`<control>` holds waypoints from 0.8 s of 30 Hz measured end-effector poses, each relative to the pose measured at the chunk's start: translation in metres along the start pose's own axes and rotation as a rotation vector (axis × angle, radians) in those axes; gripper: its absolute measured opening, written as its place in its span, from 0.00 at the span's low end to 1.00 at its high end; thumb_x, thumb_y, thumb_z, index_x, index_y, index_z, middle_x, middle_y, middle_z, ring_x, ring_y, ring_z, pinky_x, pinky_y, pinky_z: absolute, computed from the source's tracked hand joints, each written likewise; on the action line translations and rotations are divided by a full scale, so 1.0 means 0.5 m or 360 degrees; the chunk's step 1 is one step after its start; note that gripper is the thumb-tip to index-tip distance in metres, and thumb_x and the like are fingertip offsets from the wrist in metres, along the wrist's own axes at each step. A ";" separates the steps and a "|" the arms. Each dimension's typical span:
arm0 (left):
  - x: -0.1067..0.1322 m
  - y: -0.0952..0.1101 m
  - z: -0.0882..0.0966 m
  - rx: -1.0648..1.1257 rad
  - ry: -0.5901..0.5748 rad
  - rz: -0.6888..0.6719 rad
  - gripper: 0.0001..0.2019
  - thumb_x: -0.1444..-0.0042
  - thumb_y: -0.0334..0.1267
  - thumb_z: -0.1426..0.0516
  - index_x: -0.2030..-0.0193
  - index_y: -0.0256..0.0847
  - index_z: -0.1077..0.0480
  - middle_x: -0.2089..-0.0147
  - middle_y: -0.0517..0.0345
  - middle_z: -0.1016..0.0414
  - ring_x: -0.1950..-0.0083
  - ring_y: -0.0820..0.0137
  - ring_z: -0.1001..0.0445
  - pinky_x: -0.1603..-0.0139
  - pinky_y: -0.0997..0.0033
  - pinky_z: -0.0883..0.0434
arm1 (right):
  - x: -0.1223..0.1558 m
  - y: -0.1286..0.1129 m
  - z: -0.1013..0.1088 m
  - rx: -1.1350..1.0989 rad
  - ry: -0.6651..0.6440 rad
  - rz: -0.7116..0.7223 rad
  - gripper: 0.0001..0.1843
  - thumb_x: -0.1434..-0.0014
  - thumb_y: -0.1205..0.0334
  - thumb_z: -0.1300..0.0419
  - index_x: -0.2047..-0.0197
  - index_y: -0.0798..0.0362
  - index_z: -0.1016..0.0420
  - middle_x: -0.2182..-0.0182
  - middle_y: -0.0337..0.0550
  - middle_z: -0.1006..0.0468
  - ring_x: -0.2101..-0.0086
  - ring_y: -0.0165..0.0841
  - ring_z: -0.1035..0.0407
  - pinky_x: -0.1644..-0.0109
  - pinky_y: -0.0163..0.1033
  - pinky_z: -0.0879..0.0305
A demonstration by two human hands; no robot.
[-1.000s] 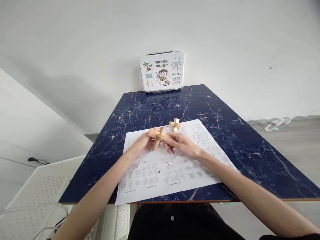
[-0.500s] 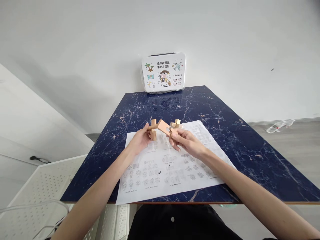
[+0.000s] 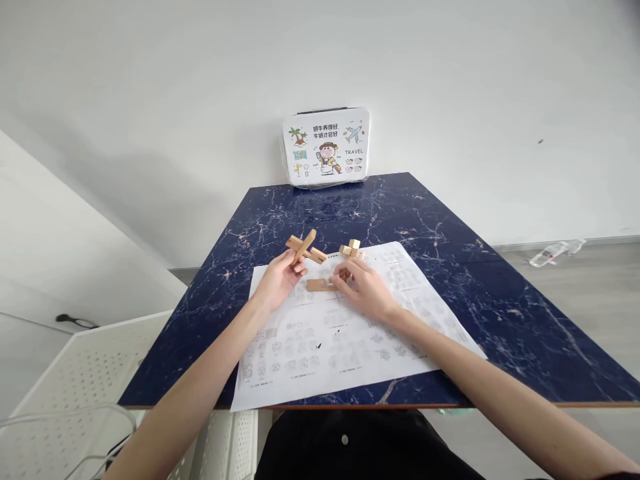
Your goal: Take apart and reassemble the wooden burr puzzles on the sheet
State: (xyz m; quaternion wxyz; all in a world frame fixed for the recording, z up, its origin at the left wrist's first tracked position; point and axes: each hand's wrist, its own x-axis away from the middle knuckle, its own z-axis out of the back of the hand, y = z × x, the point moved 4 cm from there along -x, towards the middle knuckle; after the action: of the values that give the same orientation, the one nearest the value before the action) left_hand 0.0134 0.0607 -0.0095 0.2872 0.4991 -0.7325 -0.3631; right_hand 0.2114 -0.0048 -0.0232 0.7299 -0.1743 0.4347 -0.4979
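I have the joined wooden pieces [image 3: 303, 246] up over the far left part of the printed sheet, one bar crossing another at a slant. My left hand [image 3: 279, 281] carries them, its fingers clamped on the near end of the crossing bar.

Lower and to the right, I see a separate notched wooden piece [image 3: 315, 285], its long side running left to right. From my camera I cannot tell whether it rests on the paper or sits just above it. My right hand [image 3: 367, 288] is at its right end, fingers curled and covering that part; I cannot tell whether they are pinching it or only touching.

Just beyond the right hand, I have a small pale wooden block assembly [image 3: 353, 249] standing by the sheet's far edge. The printed sheet [image 3: 305, 373] lies under both hands, covered in rows of faint diagrams, at a slant on the dark blue marbled tabletop [image 3: 400, 217].

At the tabletop's far end, I see a white case [image 3: 327, 148] with cartoon prints and the word TRAVEL, leaning against the wall [image 3: 450, 100]. Off to the right, a clear plastic bottle [image 3: 556, 253] lies on the floor [image 3: 590, 287].
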 end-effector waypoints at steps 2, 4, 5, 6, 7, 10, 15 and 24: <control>0.008 -0.006 -0.009 -0.0074 -0.0096 0.0051 0.06 0.35 0.34 0.36 0.63 0.34 0.24 0.68 0.58 0.30 0.72 0.77 0.34 0.66 0.73 0.30 | 0.001 -0.007 0.007 -0.0043 0.0086 0.0055 0.13 0.29 0.52 0.42 0.48 0.50 0.27 0.56 0.52 0.21 0.56 0.44 0.26 0.52 0.50 0.29; 0.016 -0.013 -0.017 -0.0179 -0.0198 0.0113 0.06 0.35 0.35 0.36 0.61 0.34 0.23 0.68 0.57 0.30 0.71 0.76 0.33 0.64 0.73 0.30 | 0.000 -0.014 0.011 -0.0070 0.0093 0.0095 0.14 0.28 0.52 0.42 0.44 0.49 0.29 0.53 0.52 0.21 0.53 0.45 0.26 0.51 0.50 0.29; 0.020 -0.016 -0.022 -0.0235 -0.0255 0.0147 0.06 0.34 0.36 0.36 0.59 0.34 0.22 0.68 0.57 0.30 0.70 0.75 0.32 0.64 0.73 0.31 | 0.000 -0.018 0.012 -0.0071 0.0075 0.0129 0.12 0.28 0.53 0.43 0.46 0.49 0.28 0.54 0.51 0.21 0.54 0.45 0.26 0.51 0.50 0.29; 0.024 -0.019 -0.026 -0.0281 -0.0309 0.0181 0.07 0.34 0.37 0.36 0.57 0.33 0.21 0.68 0.57 0.30 0.70 0.75 0.32 0.64 0.73 0.31 | 0.000 -0.022 0.012 -0.0061 0.0055 0.0165 0.10 0.27 0.54 0.44 0.49 0.49 0.27 0.56 0.50 0.21 0.56 0.43 0.26 0.52 0.49 0.30; 0.027 -0.022 -0.029 -0.0309 -0.0351 0.0206 0.08 0.33 0.38 0.37 0.55 0.34 0.21 0.68 0.56 0.30 0.69 0.74 0.32 0.64 0.73 0.31 | 0.000 -0.025 0.012 -0.0042 0.0038 0.0195 0.10 0.26 0.55 0.45 0.53 0.49 0.26 0.59 0.48 0.21 0.58 0.42 0.27 0.54 0.48 0.30; 0.030 -0.026 -0.036 -0.0269 -0.0366 0.0205 0.07 0.33 0.37 0.37 0.56 0.35 0.20 0.70 0.58 0.31 0.71 0.75 0.34 0.65 0.73 0.32 | 0.001 -0.027 0.011 0.0018 0.0024 0.0222 0.14 0.25 0.56 0.47 0.61 0.49 0.26 0.67 0.44 0.24 0.65 0.39 0.30 0.58 0.45 0.33; 0.033 -0.028 -0.042 -0.0103 -0.0256 0.0132 0.05 0.34 0.34 0.38 0.57 0.35 0.20 0.72 0.60 0.32 0.73 0.77 0.37 0.62 0.74 0.30 | -0.001 -0.026 0.011 0.0061 0.0074 0.0257 0.15 0.24 0.55 0.47 0.62 0.49 0.25 0.69 0.44 0.24 0.67 0.38 0.31 0.59 0.44 0.35; 0.024 0.051 -0.030 0.0281 -0.0018 -0.0250 0.10 0.32 0.23 0.44 0.60 0.39 0.25 0.75 0.65 0.37 0.77 0.80 0.39 0.63 0.76 0.30 | -0.004 -0.006 0.028 0.0243 0.0111 0.0277 0.16 0.24 0.54 0.48 0.60 0.49 0.23 0.67 0.46 0.21 0.66 0.39 0.29 0.58 0.45 0.35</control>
State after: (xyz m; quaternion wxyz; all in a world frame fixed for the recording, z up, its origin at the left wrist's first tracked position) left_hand 0.0079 0.0520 0.0206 0.2086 0.5761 -0.7220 -0.3212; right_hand 0.2208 -0.0070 -0.0122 0.7659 -0.0625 0.4342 -0.4700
